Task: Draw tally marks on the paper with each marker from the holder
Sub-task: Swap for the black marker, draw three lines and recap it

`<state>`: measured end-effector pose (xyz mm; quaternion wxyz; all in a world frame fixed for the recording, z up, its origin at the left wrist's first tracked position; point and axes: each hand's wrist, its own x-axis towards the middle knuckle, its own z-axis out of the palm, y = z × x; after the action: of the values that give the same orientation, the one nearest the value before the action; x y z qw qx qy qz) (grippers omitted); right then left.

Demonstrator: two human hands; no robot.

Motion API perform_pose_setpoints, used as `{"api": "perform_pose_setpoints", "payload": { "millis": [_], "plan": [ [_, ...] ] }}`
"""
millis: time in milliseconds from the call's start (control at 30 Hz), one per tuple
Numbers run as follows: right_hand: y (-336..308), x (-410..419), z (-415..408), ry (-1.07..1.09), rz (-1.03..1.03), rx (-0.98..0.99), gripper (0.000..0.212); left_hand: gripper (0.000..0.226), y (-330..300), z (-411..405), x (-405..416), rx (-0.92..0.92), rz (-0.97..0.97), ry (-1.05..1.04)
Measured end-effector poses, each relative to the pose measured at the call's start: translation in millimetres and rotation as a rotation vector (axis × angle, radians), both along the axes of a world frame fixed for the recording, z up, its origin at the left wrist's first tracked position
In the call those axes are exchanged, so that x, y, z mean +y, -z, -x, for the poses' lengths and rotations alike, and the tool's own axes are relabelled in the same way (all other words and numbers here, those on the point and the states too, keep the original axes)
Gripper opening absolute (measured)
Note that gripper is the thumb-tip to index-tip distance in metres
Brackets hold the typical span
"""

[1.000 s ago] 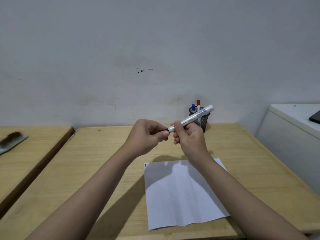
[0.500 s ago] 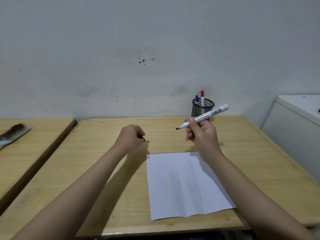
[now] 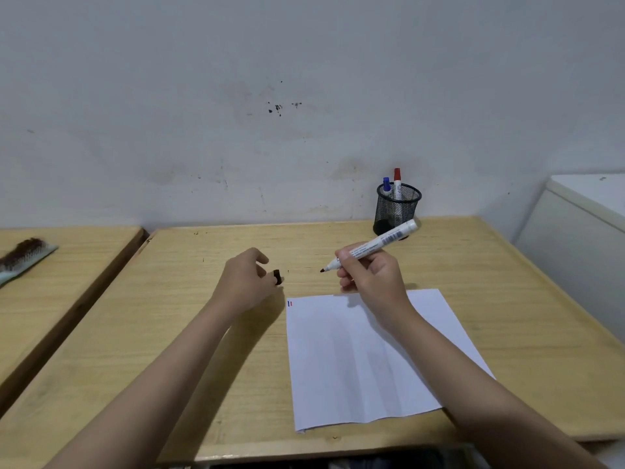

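Observation:
My right hand (image 3: 372, 275) grips a white marker (image 3: 378, 245) with its dark tip bared and pointing left, just above the far edge of the white paper (image 3: 365, 360). A blue and a red tally mark (image 3: 290, 303) sit in the paper's top left corner. My left hand (image 3: 245, 282) rests on the table left of the paper, its fingers at a small black cap (image 3: 277, 276). A black mesh holder (image 3: 397, 208) at the back holds a blue-capped marker (image 3: 386, 186) and a red-capped marker (image 3: 397, 179).
The wooden table (image 3: 169, 333) runs to a wall behind. A second wooden table (image 3: 61, 282) on the left carries a brush (image 3: 23, 255). A white cabinet (image 3: 581, 238) stands at the right.
My hands pulled apart: the cap came off the marker in my left hand, which dropped to the table. My right hand lowered the uncapped marker toward the paper.

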<state>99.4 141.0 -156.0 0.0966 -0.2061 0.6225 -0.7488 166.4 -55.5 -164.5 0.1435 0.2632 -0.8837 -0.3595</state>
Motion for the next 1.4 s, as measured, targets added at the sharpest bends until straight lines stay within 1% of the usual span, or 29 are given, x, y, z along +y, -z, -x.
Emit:
{"api": "perform_pose_setpoints", "payload": {
  "millis": [67,133,200,267,333,467,667,767,1233,1300,1400],
  "plan": [
    [4,-6,-2,-0.024,-0.031,-0.002,0.007,0.024,1,-15,6,0.064,-0.008,-0.001],
    [11,-13,-4,-0.045,-0.073,-0.04,0.007,0.024,1,-29,14,0.061,-0.028,0.066],
    [17,-22,-6,-0.072,-0.107,-0.106,0.009,0.034,3,-36,20,0.013,-0.009,0.14],
    [25,-29,-9,-0.095,-0.136,-0.15,0.008,0.043,7,-39,21,-0.067,0.082,0.188],
    [31,-30,-11,-0.08,-0.164,-0.159,0.006,0.041,9,-38,23,-0.134,0.177,0.216],
    [40,-31,-12,-0.043,-0.2,-0.123,0.007,0.038,13,-38,18,-0.149,0.184,0.224],
    [46,-31,-14,-0.028,-0.271,-0.05,0.009,0.041,16,-36,13,-0.18,0.209,0.22],
    [47,-30,-13,-0.036,-0.302,-0.022,0.006,0.042,16,-35,12,-0.186,0.191,0.22],
    [43,-30,-13,-0.064,-0.399,-0.004,0.006,0.043,15,-33,11,-0.198,0.188,0.216],
    [44,-29,-14,-0.067,-0.392,-0.005,0.006,0.043,15,-33,10,-0.2,0.191,0.213],
    [46,-29,-13,-0.035,-0.31,-0.044,0.008,0.041,14,-33,11,-0.202,0.195,0.208]
  ]
}}
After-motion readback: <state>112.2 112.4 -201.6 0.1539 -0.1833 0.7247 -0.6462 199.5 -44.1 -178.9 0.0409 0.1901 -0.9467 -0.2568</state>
